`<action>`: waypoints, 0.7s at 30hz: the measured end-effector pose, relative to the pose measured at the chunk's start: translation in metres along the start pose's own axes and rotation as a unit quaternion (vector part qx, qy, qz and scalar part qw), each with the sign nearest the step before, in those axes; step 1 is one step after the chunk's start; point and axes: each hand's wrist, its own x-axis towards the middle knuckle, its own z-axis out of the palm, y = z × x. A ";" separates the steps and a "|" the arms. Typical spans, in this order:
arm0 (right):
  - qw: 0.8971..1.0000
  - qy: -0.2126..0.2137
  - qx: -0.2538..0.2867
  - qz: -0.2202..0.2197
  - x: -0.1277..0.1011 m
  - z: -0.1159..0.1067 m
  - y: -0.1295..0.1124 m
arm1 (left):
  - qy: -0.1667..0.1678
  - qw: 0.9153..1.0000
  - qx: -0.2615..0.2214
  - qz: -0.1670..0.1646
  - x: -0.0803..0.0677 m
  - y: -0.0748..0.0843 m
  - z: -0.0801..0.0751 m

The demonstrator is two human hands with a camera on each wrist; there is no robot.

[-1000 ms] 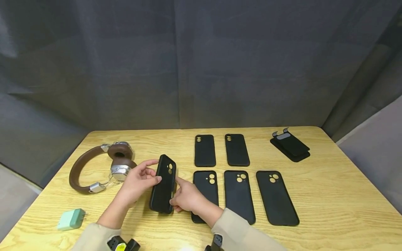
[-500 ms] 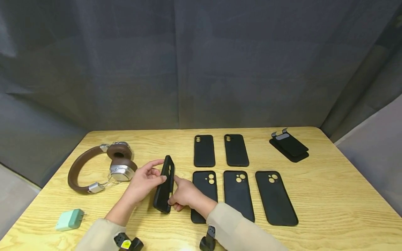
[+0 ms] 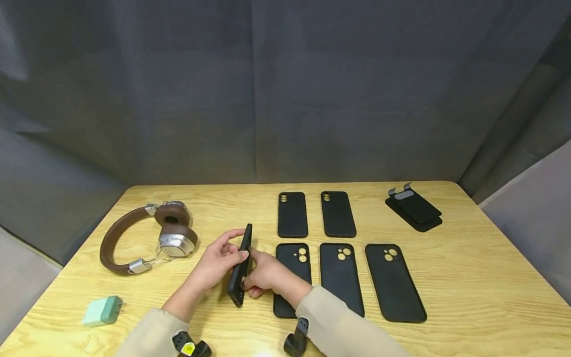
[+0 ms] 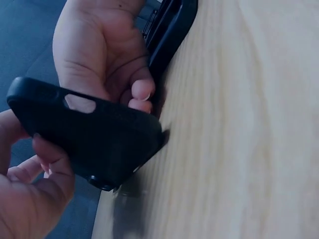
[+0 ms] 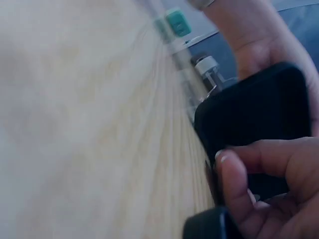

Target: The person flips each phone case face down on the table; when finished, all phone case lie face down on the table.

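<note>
A black case (image 3: pixel 241 265) is held on edge above the table (image 3: pixel 468 277), just left of the front row of cases, with its lower corner close to the wood or touching it. It is gripped from both sides: the left hand (image 3: pixel 217 263) has thumb and fingers curled round its left face and upper edge, and the right hand (image 3: pixel 264 275) pinches its right side, with fingertips (image 5: pixel 234 174) seen curled over the rim in the right wrist view. Its open side cannot be made out.

The step in hand appears to be the turning of the case, about halfway through. The next move would seem to call for a lighter hold by one hand, so that the case can be tipped flat without sliding.

Beside it, three cases lie face down in the front row (image 3: pixel 341 277), the nearest partly covered by the right forearm. Two more (image 3: pixel 316 214) lie behind, and a dark stack (image 3: pixel 414 209) lies at the far right. Headphones (image 3: pixel 147 235) and a green charger (image 3: pixel 101 311) lie to the left.
</note>
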 end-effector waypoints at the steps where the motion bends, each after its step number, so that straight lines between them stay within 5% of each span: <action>1: 1.000 0.001 0.007 -0.009 -0.003 -0.001 0.002 | 0.000 1.000 -0.001 0.000 -0.001 -0.001 0.001; 6: 0.996 -0.014 0.069 -0.056 -0.021 -0.011 0.010 | 0.005 1.000 -0.011 0.001 -0.002 -0.003 0.007; 13: 0.975 -0.093 0.189 -0.070 -0.044 -0.013 0.013 | 0.030 1.000 -0.001 -0.006 -0.002 -0.005 0.009; 21: 0.972 -0.032 0.210 -0.102 -0.046 0.008 0.013 | 0.045 0.998 -0.032 -0.001 -0.005 -0.008 0.012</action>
